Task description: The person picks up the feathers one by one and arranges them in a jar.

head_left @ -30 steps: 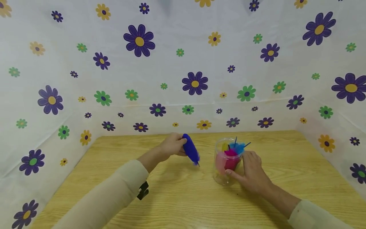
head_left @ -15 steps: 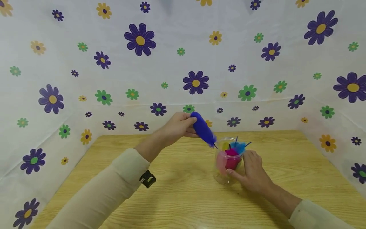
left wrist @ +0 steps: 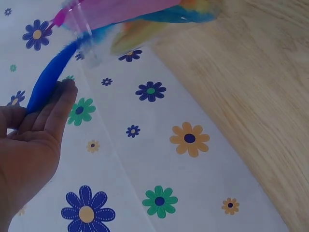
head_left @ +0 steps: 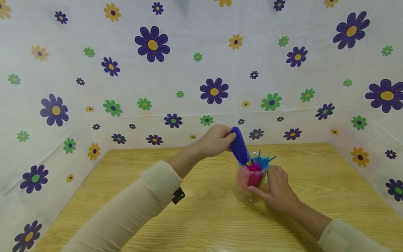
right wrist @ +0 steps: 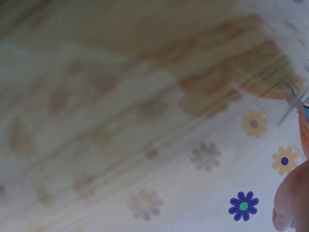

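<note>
A dark blue feather [head_left: 239, 146] is pinched at its soft end between the thumb and fingers of my left hand [head_left: 217, 140]. Its quill points down at the mouth of a clear plastic jar [head_left: 240, 194]. In the left wrist view, the blue feather [left wrist: 52, 72] reaches toward the jar's rim. Inside the jar stand a magenta feather [head_left: 255, 177], a pale pink feather [head_left: 242, 179] and a light blue feather [head_left: 262, 162], with some yellow behind. My right hand [head_left: 280, 190] grips the jar's right side, thumb in front. The right wrist view shows only part of this hand [right wrist: 292, 200].
The jar stands upright on a wooden table [head_left: 189, 224]. A white flower-printed cloth [head_left: 189, 70] rises behind the table and along both sides. A black strap piece [head_left: 178, 195] hangs under the left sleeve.
My left hand has risen and moved right with the blue feather, from beside the jar to above its mouth. My right hand has stayed on the jar.
</note>
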`<control>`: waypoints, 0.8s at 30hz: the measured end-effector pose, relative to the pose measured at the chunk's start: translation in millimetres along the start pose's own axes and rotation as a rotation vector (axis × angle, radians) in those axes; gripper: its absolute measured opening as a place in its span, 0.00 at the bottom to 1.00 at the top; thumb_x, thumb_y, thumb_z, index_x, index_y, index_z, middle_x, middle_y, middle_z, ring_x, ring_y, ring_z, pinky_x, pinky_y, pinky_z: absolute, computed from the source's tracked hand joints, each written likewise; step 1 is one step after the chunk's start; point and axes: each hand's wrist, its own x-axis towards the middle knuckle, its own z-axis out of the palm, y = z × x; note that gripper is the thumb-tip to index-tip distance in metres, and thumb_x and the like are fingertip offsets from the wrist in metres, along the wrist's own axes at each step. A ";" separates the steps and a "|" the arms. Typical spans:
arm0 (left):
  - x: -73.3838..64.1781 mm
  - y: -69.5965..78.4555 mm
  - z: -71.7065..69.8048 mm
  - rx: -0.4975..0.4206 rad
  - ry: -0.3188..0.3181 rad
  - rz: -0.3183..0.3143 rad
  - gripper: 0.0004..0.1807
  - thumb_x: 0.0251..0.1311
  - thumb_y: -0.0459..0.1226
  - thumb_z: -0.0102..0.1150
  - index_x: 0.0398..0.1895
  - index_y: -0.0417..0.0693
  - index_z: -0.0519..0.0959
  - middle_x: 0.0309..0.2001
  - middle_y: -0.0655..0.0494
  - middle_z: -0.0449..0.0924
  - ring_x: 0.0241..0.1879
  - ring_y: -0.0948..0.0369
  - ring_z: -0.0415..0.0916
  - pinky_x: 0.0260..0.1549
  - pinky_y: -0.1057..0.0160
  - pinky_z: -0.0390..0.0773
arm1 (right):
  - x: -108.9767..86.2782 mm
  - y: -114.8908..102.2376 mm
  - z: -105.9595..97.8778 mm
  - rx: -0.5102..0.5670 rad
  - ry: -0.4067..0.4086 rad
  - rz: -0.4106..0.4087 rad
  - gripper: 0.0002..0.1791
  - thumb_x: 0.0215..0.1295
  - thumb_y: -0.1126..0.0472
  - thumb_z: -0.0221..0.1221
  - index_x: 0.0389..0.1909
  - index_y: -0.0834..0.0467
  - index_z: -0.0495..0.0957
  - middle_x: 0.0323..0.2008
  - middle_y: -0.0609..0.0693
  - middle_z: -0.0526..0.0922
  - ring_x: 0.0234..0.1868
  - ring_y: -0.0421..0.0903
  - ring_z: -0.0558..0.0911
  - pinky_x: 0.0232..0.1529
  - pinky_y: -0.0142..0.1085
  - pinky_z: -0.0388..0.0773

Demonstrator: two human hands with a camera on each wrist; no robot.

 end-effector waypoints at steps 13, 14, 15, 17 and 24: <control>5.5 -15.6 31.1 0.502 -0.215 0.157 0.16 0.74 0.37 0.48 0.50 0.41 0.85 0.62 0.46 0.79 0.62 0.56 0.77 0.63 0.61 0.74 | -0.2 0.0 1.8 0.008 0.013 -0.023 0.41 0.61 0.41 0.65 0.64 0.63 0.64 0.58 0.61 0.75 0.61 0.59 0.67 0.61 0.61 0.59; 6.2 -17.1 33.5 0.532 -0.230 0.154 0.16 0.73 0.37 0.49 0.49 0.40 0.85 0.66 0.45 0.75 0.64 0.53 0.75 0.64 0.61 0.74 | -0.3 -0.2 1.8 0.009 0.017 -0.026 0.41 0.61 0.42 0.65 0.65 0.63 0.64 0.58 0.61 0.75 0.61 0.59 0.67 0.62 0.61 0.59; 6.8 -18.2 35.5 0.558 -0.237 0.149 0.15 0.72 0.37 0.50 0.46 0.40 0.86 0.69 0.44 0.71 0.66 0.51 0.73 0.63 0.61 0.74 | -0.3 -0.4 1.9 0.014 0.019 -0.030 0.41 0.61 0.42 0.65 0.65 0.63 0.63 0.58 0.61 0.75 0.61 0.59 0.67 0.61 0.61 0.59; 7.5 -19.8 38.5 0.585 -0.245 0.142 0.15 0.71 0.38 0.50 0.39 0.40 0.87 0.71 0.42 0.68 0.62 0.50 0.76 0.59 0.64 0.75 | -0.2 -0.8 1.8 0.019 0.021 -0.037 0.41 0.61 0.43 0.65 0.65 0.62 0.63 0.59 0.61 0.75 0.61 0.59 0.67 0.62 0.62 0.59; 0.3 -27.3 32.8 0.437 -0.170 0.154 0.18 0.71 0.43 0.51 0.55 0.45 0.83 0.76 0.49 0.61 0.67 0.49 0.71 0.67 0.53 0.71 | 1.3 -2.7 2.5 0.019 -0.004 -0.016 0.43 0.61 0.41 0.65 0.67 0.62 0.61 0.62 0.62 0.74 0.64 0.61 0.66 0.65 0.64 0.56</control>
